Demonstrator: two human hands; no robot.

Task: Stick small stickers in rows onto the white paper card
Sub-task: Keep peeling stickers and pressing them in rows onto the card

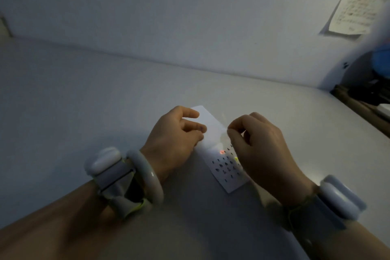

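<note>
— White card flat on the table, lying slantwise between both hands. Rows of small dark stickers already down across the near part.

— How many rows?

— Roughly five or six, hard to count in this dim light. Plus one red spot and one yellow spot at the upper edge of the filled patch. Far part of card bare, so judged about half done, several rows left to lay.

— And the hands?

— Left hand resting on the card's left edge, fingers loosely curled, tips pressing the paper, holding nothing else. Right hand hovering over the card's right side, thumb and forefinger pinched together near a clear sheet lying on the card; cannot tell whether a sticker sits between the tips. Too small, too blurred.

— Room to move?

— Plenty of bare table to the left and beyond the card, up to the wall. Table edge off to the right, well apart from the card, dark clutter past it. Near corner of card close to the right wrist, so probably some risk of nudging it when reaching down. Bangle and wrist bands on the forearms, clear of the paper.
</note>
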